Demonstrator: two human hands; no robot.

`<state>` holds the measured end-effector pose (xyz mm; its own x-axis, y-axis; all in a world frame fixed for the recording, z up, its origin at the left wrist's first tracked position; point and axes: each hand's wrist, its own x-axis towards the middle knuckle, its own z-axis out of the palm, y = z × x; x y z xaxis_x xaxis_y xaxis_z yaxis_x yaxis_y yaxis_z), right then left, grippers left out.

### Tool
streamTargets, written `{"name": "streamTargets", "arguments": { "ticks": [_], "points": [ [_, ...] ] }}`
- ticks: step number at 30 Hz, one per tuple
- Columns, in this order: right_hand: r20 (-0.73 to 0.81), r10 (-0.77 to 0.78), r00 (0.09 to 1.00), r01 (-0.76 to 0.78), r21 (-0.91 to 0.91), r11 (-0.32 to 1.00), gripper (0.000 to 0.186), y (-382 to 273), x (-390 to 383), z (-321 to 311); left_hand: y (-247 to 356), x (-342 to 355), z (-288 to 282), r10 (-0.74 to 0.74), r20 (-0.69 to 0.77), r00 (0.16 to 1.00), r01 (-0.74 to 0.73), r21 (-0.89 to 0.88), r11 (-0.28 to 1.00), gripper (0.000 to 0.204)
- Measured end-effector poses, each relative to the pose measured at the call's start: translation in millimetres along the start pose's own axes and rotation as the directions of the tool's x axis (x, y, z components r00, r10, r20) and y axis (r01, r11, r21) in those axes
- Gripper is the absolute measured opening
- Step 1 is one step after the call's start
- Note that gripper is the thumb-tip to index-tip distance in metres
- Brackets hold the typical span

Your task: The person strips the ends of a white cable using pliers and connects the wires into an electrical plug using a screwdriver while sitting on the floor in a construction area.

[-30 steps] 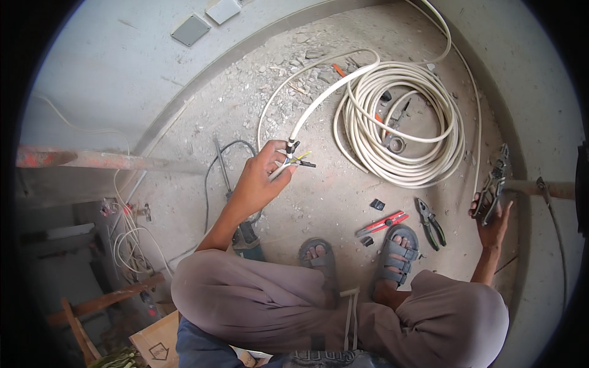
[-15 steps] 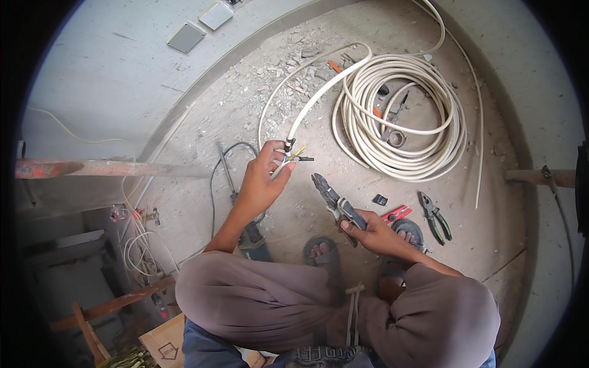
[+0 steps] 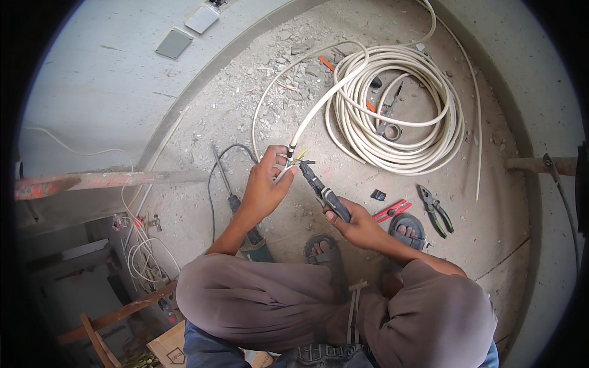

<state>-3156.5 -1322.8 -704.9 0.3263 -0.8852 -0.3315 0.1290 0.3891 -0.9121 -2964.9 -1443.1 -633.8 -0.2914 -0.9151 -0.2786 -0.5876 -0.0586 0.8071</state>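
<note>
In my left hand (image 3: 270, 187) is the end of a white cable (image 3: 311, 113), with black tape and exposed wires (image 3: 301, 156) of yellow and pale colours, one with a dark tip. My right hand (image 3: 354, 228) grips grey-and-black pliers (image 3: 311, 180), whose head touches or nearly touches those wires; the contact is too small to make out. Right of them lie a black scrap (image 3: 378, 195), a red tool (image 3: 388, 211) and green-handled pliers (image 3: 435, 211). A large coil of white cable (image 3: 405, 161) lies beyond my hands.
A power tool (image 3: 248, 239) with a long bit and dark cord lies left of my feet. Rubble (image 3: 288, 73) covers part of the floor inside a curved wall (image 3: 548, 92). Pipes (image 3: 80, 181), tangled cables (image 3: 144, 254), timber (image 3: 123, 306) and cardboard (image 3: 169, 346) surround me.
My right hand has swung in from the far right with the pliers, up to the wires. My left hand stays on the cable end.
</note>
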Motion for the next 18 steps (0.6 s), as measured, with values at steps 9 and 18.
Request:
{"name": "streamTargets", "arguments": {
  "ticks": [9,18],
  "points": [
    [-0.071,0.129,0.989,-0.107,0.262,0.959,0.035,30.1,12.1,24.6,-10.5,0.7,7.9,-0.074,0.016,0.997,0.075,-0.115,0.99,0.038],
    [0.065,0.23,0.971,-0.239,0.275,0.931,0.042,52.1,13.3,20.4,-21.4,-4.9,1.5,-0.005,0.04,0.999,-0.003,0.218,0.976,0.018]
  ]
}}
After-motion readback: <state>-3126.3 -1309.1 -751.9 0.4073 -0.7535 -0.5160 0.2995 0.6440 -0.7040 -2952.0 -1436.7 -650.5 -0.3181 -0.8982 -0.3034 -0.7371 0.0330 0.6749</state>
